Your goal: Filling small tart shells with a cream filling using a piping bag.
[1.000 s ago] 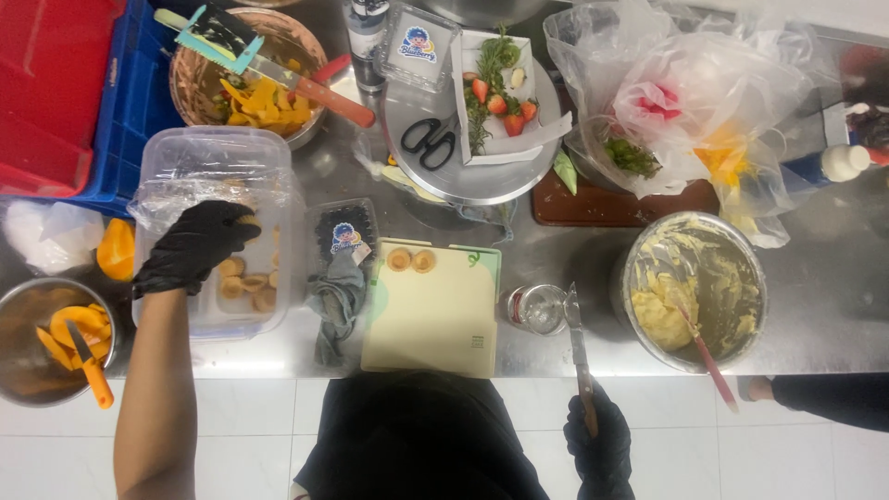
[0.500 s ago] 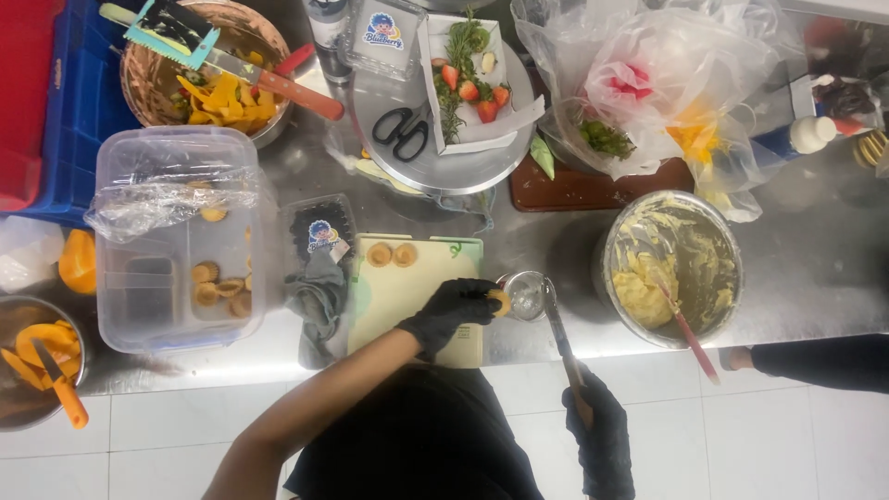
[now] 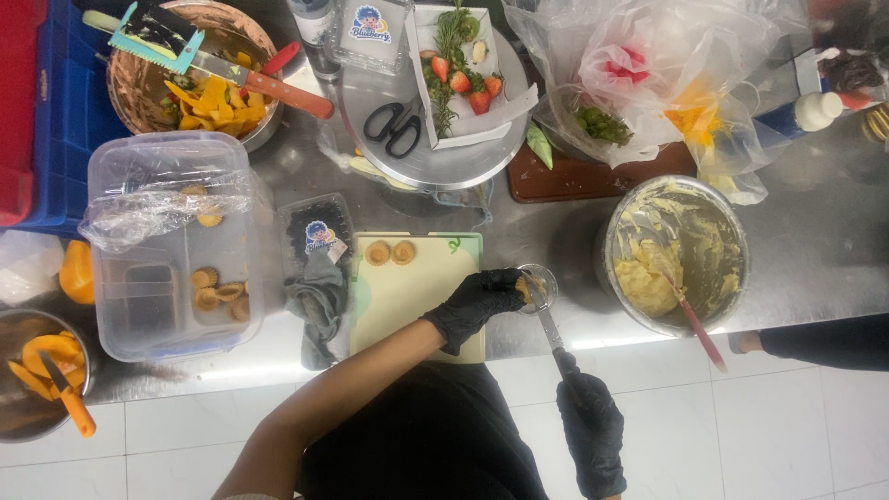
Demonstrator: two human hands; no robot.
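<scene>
surface: steel, cutting board at its near edge
change: left hand has crossed from the left tub to the strainer
strainer: right of board; long axis near-far, bowl far, handle near
tart shell: pinched by left hand over bowl
right hand: clenched on handle

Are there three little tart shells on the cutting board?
No, only two tart shells sit on the cutting board.

Bright, even overhead light; glare on the steel counter; soft shadows; slight blur at far edges.
</scene>
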